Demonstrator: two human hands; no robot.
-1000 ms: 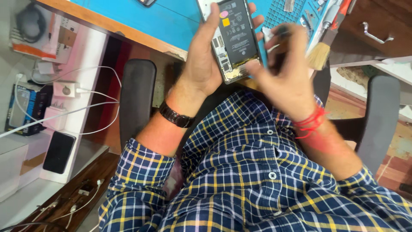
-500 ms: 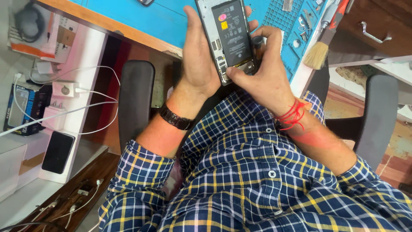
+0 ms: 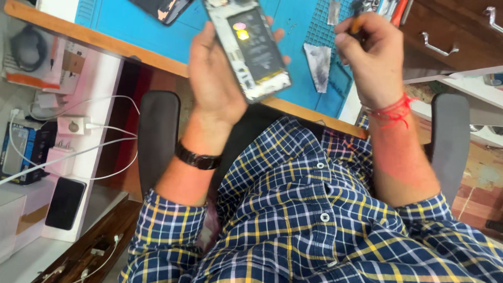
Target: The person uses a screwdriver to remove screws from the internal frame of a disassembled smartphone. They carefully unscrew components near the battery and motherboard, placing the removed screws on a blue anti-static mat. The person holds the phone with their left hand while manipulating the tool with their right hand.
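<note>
My left hand (image 3: 215, 73) holds an opened smartphone (image 3: 251, 50) with its back cover off, the dark battery and inner parts facing up. It is raised above the blue work mat (image 3: 293, 31). My right hand (image 3: 369, 55) is off to the right of the phone, apart from it, fingers closed around a small tool with an orange tip (image 3: 356, 23). A dark watch sits on my left wrist and red thread on my right wrist.
A grey torn piece (image 3: 318, 60) lies on the mat. Another dark phone part (image 3: 160, 8) rests at the mat's top edge. Chair armrests (image 3: 157, 136) flank me. A white shelf at left holds chargers, cables and a black phone (image 3: 64, 203). Wooden drawers (image 3: 450, 36) stand at right.
My right hand has left the phone's lower edge and moved up and to the right with the small tool. The left hand has kept hold of the phone and tilted it.
</note>
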